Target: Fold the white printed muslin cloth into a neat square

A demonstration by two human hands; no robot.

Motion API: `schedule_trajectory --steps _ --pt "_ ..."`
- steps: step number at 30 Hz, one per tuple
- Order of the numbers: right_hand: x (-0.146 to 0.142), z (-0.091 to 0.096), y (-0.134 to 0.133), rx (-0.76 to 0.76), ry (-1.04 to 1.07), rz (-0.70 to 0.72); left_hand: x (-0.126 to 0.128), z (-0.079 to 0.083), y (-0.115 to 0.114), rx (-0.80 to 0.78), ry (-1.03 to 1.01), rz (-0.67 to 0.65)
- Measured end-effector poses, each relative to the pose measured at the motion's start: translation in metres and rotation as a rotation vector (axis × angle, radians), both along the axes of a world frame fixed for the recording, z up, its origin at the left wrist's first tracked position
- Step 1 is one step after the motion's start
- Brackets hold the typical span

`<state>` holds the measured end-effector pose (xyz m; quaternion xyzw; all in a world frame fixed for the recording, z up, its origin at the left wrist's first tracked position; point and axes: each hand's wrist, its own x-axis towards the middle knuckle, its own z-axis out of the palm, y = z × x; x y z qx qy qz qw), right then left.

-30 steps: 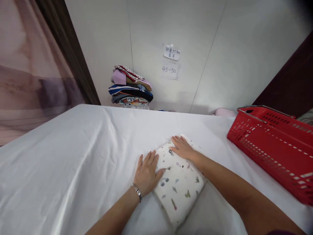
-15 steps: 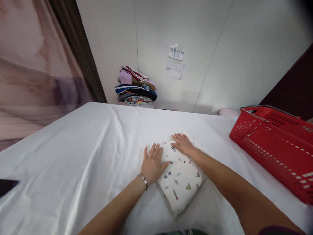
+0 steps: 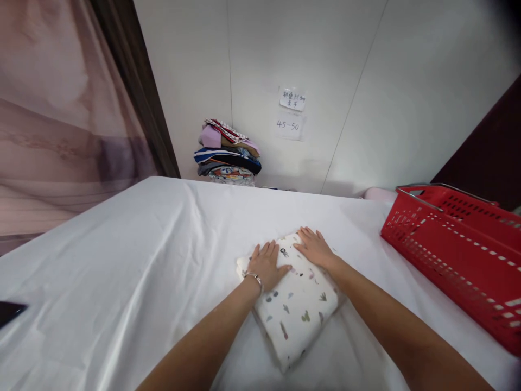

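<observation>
A folded white cloth printed with small cactus-like and other motifs lies on the white-covered table, one corner pointing toward me. My left hand rests flat on its left side, fingers stretched out and thumb pointing right; a silver bracelet is on that wrist. On the upper right edge of the cloth lies my right hand, palm down with the fingers extended. Neither hand grips the fabric. Part of the cloth is hidden under both hands.
A red plastic basket with metal handles stands at the right. Behind the table's far edge is a stack of folded fabrics against the wall. Two paper notes hang there. A dark flat object lies at the left edge.
My left hand has moved right, further onto the cloth, and a cloth edge now shows to its left. My right hand has shifted slightly right. The view has tilted a little upward.
</observation>
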<state>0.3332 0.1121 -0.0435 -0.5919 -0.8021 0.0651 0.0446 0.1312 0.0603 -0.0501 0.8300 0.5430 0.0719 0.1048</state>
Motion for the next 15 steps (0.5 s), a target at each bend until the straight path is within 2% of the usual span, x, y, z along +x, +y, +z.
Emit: schedule_trajectory --steps 4,7,11,13,15 --pt "0.005 -0.009 0.006 -0.027 0.042 -0.007 0.000 0.003 -0.003 -0.009 0.002 0.011" --pt "0.008 -0.012 0.011 -0.010 0.246 -0.035 0.000 0.004 -0.004 -0.011 0.000 0.010" --pt "0.024 -0.011 0.017 0.081 0.648 -0.300 -0.001 0.005 -0.004 -0.021 -0.008 0.007" --pt "0.031 -0.011 0.020 0.121 0.672 -0.388 -0.002 0.005 -0.004 -0.021 -0.010 0.007" --pt "0.035 -0.011 0.021 0.129 0.637 -0.402 -0.002 0.004 -0.004 -0.020 -0.015 0.006"
